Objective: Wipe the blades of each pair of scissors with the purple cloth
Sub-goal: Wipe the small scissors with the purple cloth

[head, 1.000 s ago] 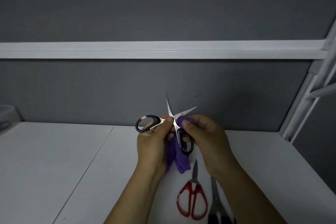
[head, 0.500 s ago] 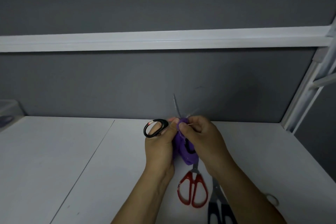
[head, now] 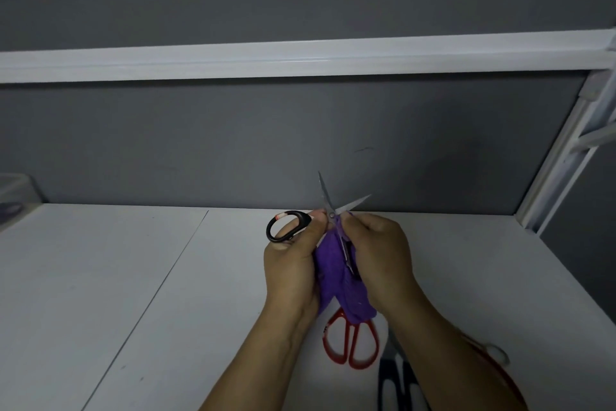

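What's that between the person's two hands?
In the head view, the purple cloth hangs between the left hand and right hand, with the open black-handled scissors against it.

Tabletop (head: pixel 110 284) passable at left; red scissors (head: pixel 349 339), black scissors (head: pixel 383 390) obstruct right, near edge.

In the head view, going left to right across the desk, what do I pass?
First a translucent bin → left hand → purple cloth → right hand → white frame post. The held scissors and red scissors overlap these, so they are left out.
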